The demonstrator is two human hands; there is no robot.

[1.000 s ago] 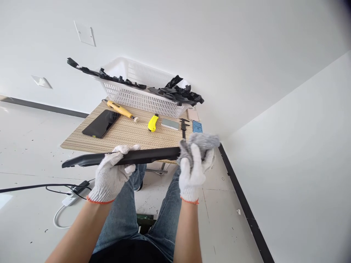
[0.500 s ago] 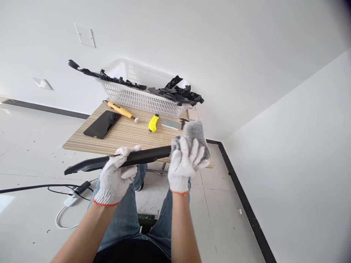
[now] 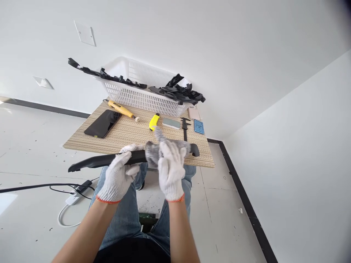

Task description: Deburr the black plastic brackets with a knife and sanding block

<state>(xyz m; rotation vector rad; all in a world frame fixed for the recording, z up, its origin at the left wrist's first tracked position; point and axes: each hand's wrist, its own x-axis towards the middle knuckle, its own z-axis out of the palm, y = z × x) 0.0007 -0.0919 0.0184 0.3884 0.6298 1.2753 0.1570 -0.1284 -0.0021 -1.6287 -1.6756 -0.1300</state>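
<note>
In a white knit glove, my left hand [image 3: 120,171] is closed round the middle of a long black plastic trim piece [image 3: 94,162], held level in front of the table edge. My right hand [image 3: 172,166], also gloved, grips a grey cloth [image 3: 153,152] that is wrapped over the piece's right part. Only the curved right tip of the trim shows beyond the cloth. Behind the hands lie a yellow cutter [image 3: 154,122], a grey sharpening stone [image 3: 171,123] and a black caliper [image 3: 185,126].
A white basket [image 3: 137,98] with several black plastic parts [image 3: 178,91] stands at the table's back. On the tabletop [image 3: 131,135] are a phone [image 3: 102,123], a yellow-handled tool [image 3: 120,109] and a blue packet [image 3: 199,126]. A power strip [image 3: 78,191] lies on the floor at left.
My right hand and the cloth have slid left along the trim piece, uncovering its right tip. The caliper and blue packet now show more fully. My left hand keeps its hold.
</note>
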